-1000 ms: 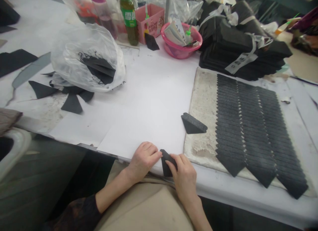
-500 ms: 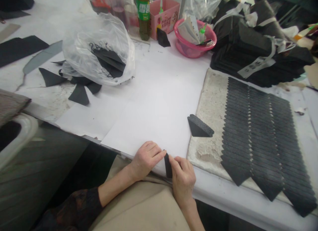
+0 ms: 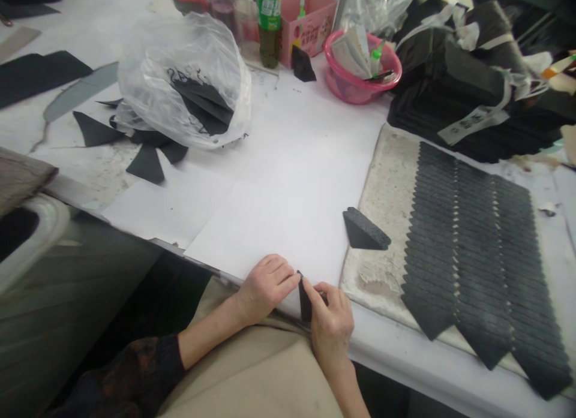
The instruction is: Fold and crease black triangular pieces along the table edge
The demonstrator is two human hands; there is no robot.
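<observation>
Both my hands grip a small black piece of sheet material at the table's front edge. My left hand is closed, thumb and fingertips at the piece's top corner. From the other side my right hand is closed on it too, its index finger reaching up to that same corner. Part of the piece is hidden behind the right fingers. A similar dark folded piece rests a little beyond the right hand, overlapping the edge of a pale worn board. Rows of overlapping dark pieces cover most of that board.
A clear plastic bag with black pieces inside lies back left, near loose black cut-outs. Behind stand a green-labelled bottle, a pink box and a pink basin. Tied black stacks fill the back right.
The right index finger has slid up to the top corner of the black piece, close to the left thumb. The whole view has shifted slightly.
</observation>
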